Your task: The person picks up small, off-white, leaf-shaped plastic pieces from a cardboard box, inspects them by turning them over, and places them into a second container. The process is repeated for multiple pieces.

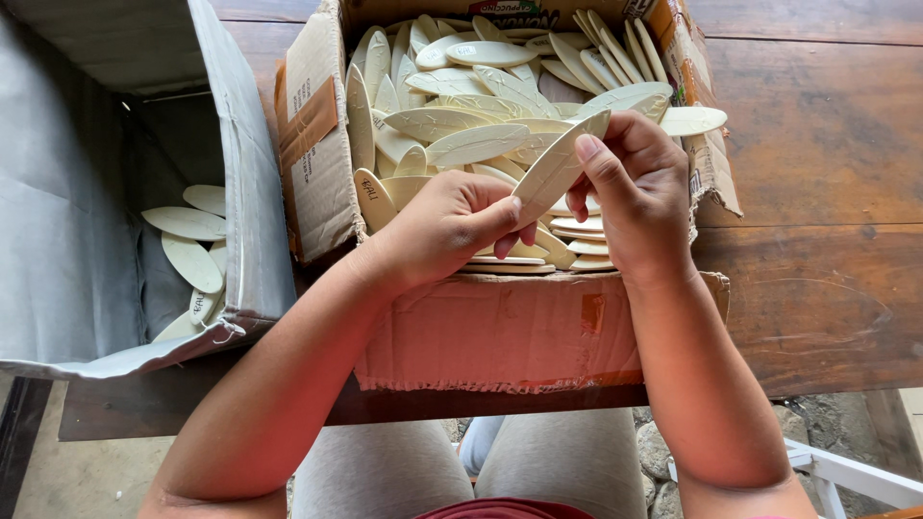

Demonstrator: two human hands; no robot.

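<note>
Grey-clad knees (452, 471) sit lowest in view, tucked under the edge of the dark wooden surface (817, 173), with two bare forearms rising from either side toward the middle. Both hands meet on one cream leaf-shaped piece (558, 165), long and pointed with a rib down its length. It is held tilted, one tip up and to the right, above the near end of an open brown cardboard box (500, 332). The left hand (447, 226) is closed on its lower end, thumb pressed over the tip and fingers curled beneath. The right hand (639, 192) clamps its upper half, the thumb lying flat along the face and the fingers wrapped behind.

Under the hands, that box is heaped with more cream leaf-shaped pieces (461, 120), some lying flat, some standing on edge against the left wall, a few stacked neatly at the near right corner. One piece (692, 120) lies over the torn right rim. The box's near wall is reddish and frayed along its bottom edge.

Just beside it on the left, touching or nearly so, stands a second open carton with grey inner walls (77, 221). A handful of the same cream pieces (192, 245) lie loose at its bottom. Pale stone floor (663, 452) and a white frame (846, 471) show at the lower right.
</note>
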